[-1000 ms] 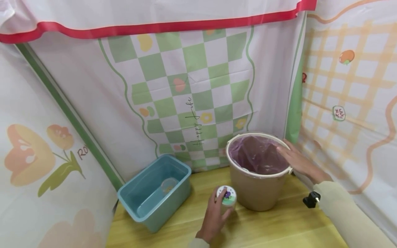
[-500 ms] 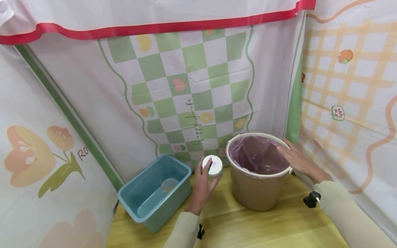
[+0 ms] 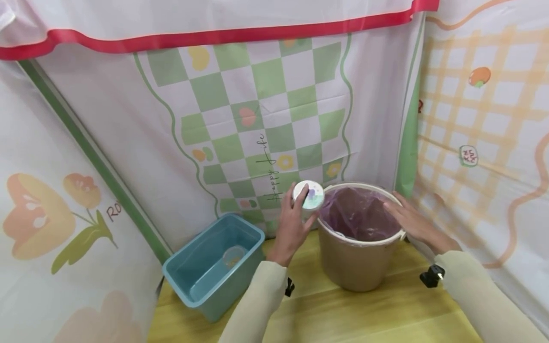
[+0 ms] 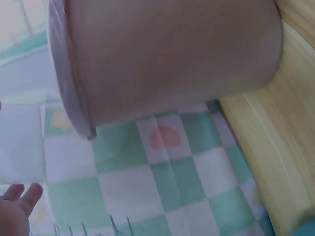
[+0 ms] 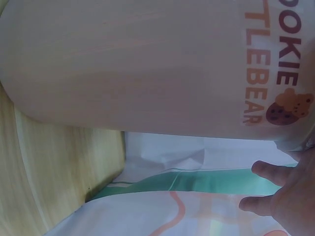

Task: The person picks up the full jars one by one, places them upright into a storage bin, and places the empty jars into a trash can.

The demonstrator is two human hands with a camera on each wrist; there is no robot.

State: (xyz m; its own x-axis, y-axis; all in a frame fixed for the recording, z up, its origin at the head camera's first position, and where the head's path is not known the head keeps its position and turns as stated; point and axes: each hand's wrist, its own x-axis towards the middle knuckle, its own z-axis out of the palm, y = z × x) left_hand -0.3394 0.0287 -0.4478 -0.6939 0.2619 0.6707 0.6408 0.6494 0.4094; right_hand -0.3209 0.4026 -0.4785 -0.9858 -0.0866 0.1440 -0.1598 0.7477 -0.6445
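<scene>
My left hand (image 3: 291, 228) holds a small round tub (image 3: 309, 195) by its sides, with a fingertip over the lid. The lid is white with a purple and green print. In head view the tub overlaps the left rim of a beige trash bin (image 3: 356, 267), lined with a purple bag (image 3: 364, 219). The left wrist view catches the tub's pale, plain wall (image 4: 19, 142) beside the bin (image 4: 172, 54). With fingers extended, my right hand (image 3: 418, 226) lies at the bin's right rim. Printed lettering (image 5: 270, 64) shows on the bin's side in the right wrist view.
A blue-grey plastic basin (image 3: 214, 295) stands left of the bin, and a small clear round item (image 3: 233, 256) lies inside it. Both containers are on a yellow wood-grain table (image 3: 326, 309). Printed cloth (image 3: 266, 119) hangs behind and at both sides.
My left hand has lifted the tub up and away from the table, first leftward, then right to the bin's left rim. The right hand has stayed at the bin.
</scene>
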